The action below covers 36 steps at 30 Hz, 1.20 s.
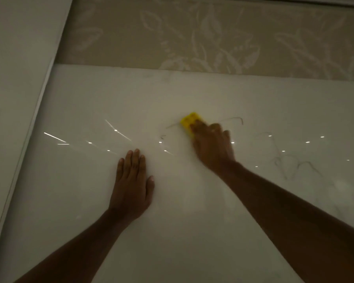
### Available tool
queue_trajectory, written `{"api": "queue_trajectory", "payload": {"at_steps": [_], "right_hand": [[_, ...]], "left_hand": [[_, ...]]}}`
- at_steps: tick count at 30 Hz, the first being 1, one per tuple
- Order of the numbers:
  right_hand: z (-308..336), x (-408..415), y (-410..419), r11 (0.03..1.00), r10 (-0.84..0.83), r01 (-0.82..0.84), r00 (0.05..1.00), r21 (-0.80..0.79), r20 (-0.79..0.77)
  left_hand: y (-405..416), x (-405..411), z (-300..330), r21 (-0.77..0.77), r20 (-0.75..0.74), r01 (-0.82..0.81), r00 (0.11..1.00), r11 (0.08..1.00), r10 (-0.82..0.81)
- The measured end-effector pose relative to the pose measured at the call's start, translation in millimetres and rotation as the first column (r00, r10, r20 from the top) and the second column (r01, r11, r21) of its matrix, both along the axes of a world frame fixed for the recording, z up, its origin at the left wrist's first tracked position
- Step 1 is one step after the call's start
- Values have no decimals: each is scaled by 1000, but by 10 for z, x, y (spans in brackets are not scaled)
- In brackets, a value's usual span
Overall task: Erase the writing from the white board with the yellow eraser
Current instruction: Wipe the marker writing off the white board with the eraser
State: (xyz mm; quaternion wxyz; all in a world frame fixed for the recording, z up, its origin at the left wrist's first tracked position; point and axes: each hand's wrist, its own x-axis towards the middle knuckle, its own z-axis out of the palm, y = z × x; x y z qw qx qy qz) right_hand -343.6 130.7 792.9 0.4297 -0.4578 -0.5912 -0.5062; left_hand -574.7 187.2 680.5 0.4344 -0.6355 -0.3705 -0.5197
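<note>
Dim room, floral-patterned wallpaper [213,33] behind a glossy white board [90,99] dotted w/ light glare. Right hand [212,146] clenches the yellow eraser [189,121], pressing it to the board at the far end of its fingers; motion blur suggests a wipe in progress. Left hand [131,180] lies flat, fingers released, bracing the board, well apart from the eraser and nearer the person. Faint writing [231,119] shows just beside the eraser on both sides; more scribbles [290,164] sit to the right of the right hand. Risks: only 1 corner of the eraser shows, so poor contact could leave streaks; low light and glare may hide leftover marks; forearm could smear ink lower right.
</note>
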Motion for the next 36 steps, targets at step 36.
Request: {"api": "queue_trajectory", "payload": {"at_steps": [36], "right_hand": [[151,1290,-44,996,-85,86,995,20,-54]], "left_hand": [[-131,942,268,15,-73,53,996,998,-52]]}}
